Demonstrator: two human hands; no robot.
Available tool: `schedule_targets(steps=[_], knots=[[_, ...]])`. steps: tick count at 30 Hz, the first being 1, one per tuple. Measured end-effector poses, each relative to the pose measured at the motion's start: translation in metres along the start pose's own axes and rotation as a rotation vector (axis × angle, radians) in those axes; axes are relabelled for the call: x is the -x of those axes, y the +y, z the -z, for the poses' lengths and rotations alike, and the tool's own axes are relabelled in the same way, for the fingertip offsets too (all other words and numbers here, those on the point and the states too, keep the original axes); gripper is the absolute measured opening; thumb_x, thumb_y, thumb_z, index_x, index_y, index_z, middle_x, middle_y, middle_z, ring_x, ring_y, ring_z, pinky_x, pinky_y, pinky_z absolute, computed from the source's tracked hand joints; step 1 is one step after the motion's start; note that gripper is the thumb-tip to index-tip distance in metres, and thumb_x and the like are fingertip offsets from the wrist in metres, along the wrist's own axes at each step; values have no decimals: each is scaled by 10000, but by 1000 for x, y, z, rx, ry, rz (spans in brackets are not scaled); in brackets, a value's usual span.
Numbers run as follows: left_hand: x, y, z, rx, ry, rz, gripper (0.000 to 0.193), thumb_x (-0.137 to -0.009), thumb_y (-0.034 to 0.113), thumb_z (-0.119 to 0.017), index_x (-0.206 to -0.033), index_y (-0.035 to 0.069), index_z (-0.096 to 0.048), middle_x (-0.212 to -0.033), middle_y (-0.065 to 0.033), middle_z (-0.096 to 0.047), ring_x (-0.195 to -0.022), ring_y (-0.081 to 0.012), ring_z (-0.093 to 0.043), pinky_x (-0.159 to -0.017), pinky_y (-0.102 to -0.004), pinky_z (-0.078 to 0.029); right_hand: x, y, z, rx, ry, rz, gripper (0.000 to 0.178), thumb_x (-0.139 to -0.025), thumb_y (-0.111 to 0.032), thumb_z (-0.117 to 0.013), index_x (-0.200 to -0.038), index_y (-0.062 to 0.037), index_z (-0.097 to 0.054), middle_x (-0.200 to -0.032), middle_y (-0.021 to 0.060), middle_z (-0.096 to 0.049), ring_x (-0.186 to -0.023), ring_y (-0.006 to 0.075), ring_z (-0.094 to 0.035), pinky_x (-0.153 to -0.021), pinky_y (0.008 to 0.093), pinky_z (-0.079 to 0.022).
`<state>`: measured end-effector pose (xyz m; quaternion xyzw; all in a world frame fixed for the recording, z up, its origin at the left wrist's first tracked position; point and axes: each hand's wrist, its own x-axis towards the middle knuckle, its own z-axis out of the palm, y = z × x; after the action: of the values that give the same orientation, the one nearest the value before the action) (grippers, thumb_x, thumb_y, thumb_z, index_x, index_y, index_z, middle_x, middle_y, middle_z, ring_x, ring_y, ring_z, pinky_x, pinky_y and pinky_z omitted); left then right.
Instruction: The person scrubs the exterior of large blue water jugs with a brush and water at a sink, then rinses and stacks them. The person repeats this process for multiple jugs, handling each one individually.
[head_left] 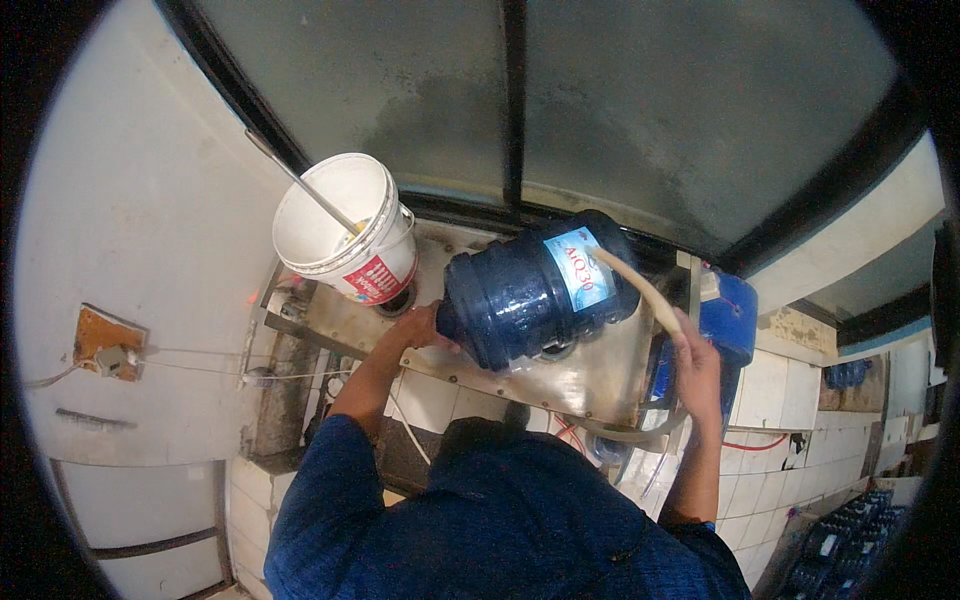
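A large dark blue water jug [505, 300] with a light blue label lies on its side, slightly tilted, on a metal counter [610, 375]. At the jug's left end, my left hand [425, 328] grips it, with some fingers hidden underneath. My right hand [697, 365] is closed around a beige hose [655, 303]. The hose arcs up over the jug's right part, and its open end is close to the label. Below the hand, the hose loops back down beside the counter.
A white bucket [330, 270] with a long metal handle [305, 190] in it stands at the counter's left. Frosted glass panels [690, 110] rise behind. A blue container [728, 318] is at the right, and several dark jugs [840, 540] stand at lower right.
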<state>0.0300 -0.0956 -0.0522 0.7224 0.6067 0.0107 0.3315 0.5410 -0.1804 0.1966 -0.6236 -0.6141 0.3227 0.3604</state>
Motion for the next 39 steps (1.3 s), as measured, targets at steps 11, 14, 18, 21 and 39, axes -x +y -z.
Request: schedule_targets(steps=[11, 14, 18, 21, 39], knots=[[13, 38, 37, -254, 535, 27, 869, -716, 252, -830, -1465, 55, -437, -1228, -238, -659, -1183, -393, -626, -1016, -448, -493, -4, 31, 15, 40, 95, 23, 390, -1068, -204, -503, -1382, 16, -581, -1372, 208, -627, -1296, 286, -588, -1085, 360, -428], [-5, 1, 31, 136, 503, 24, 764, -788, 168, -743, -1478, 42, -440, -1325, -252, -615, -1252, -403, -588, -1063, -435, -460, -37, 18, -2, 69, 82, 89, 398, -1063, -220, -508, -1373, 18, -585, -1362, 218, -630, -1297, 310, -590, -1071, 359, -438], [-38, 27, 53, 779, 560, 18, 701, -862, 242, -669, -1488, 25, -439, -1386, -273, -579, -1299, -419, -557, -1106, -443, -415, -74, 19, -25, 50, 107, 102, 410, -1062, -245, -507, -1365, 18, -589, -1333, 230, -643, -1279, 335, -603, -1049, 365, -456], [-66, 63, 45, 540, 686, 100, 714, -893, 378, -648, -1481, 28, -444, -1392, -279, -573, -1307, -427, -548, -1114, -466, -402, -71, 14, -23, 155, 109, 125, 408, -1063, -247, -504, -1367, 12, -590, -1320, 232, -650, -1253, 331, -621, -1036, 363, -463], [-51, 118, 65, 222, 629, 268, 612, -930, 474, -607, -1337, 17, -595, -1311, -277, -622, -1252, -438, -573, -1065, -489, -443, -12, -35, -15, 30, -16, 79, 398, -1067, -234, -520, -1371, 13, -588, -1325, 218, -655, -1251, 277, -618, -1056, 373, -452]])
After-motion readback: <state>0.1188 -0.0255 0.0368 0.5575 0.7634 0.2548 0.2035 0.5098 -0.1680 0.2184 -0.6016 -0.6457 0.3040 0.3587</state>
